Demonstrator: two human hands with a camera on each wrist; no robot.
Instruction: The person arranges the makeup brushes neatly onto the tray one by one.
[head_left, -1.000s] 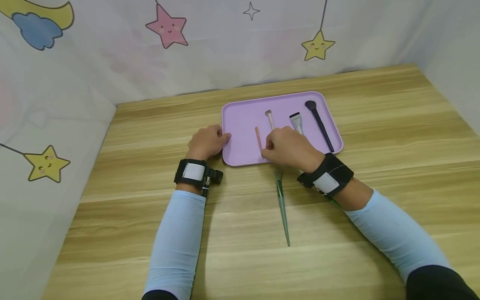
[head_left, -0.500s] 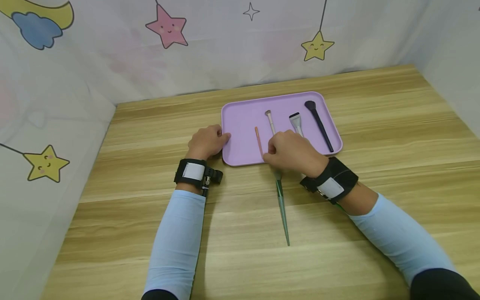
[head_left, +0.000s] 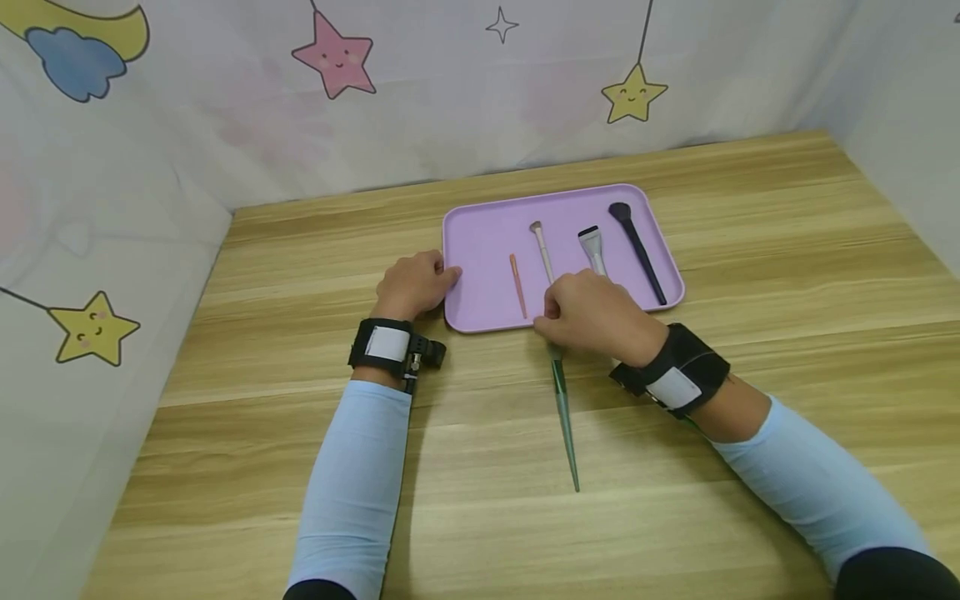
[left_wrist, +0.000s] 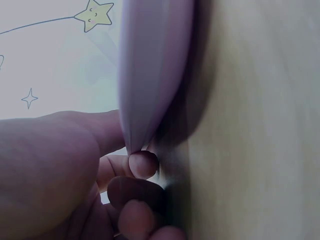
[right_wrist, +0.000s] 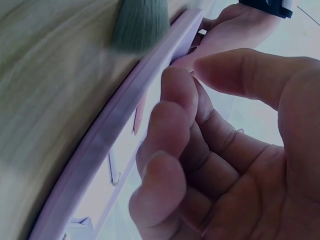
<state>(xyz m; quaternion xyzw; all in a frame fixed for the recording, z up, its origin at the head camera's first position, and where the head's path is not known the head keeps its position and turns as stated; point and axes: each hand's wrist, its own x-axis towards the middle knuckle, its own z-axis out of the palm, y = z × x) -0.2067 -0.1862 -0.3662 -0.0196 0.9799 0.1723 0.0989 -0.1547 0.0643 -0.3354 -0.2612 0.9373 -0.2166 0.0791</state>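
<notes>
At the left end of the lilac tray [head_left: 487, 242], my left hand [head_left: 412, 283] grips the rim, thumb over the edge; the left wrist view shows fingers curled beneath it. My right hand [head_left: 596, 317] hovers above the tray's front edge. In the right wrist view its fingers [right_wrist: 160, 175] are curled and thumb and index tips nearly meet, with nothing visible between them. Just left of it lies a thin pink makeup brush [head_left: 518, 287] in the tray. A green makeup brush [head_left: 564, 417] lies on the table before the tray, its bristles hidden under that hand in the head view.
Also in the tray are a slim white-handled brush [head_left: 542, 242], a flat silver brush [head_left: 592, 243] and a black fluffy brush [head_left: 637, 254]. The right hand partly covers two handles. A printed cloth wall [head_left: 450, 108] stands behind the wooden table [head_left: 300, 350].
My right hand has drawn slightly towards me and right, off the lower end of the pink brush, which now shows whole. The left hand stays on the tray rim.
</notes>
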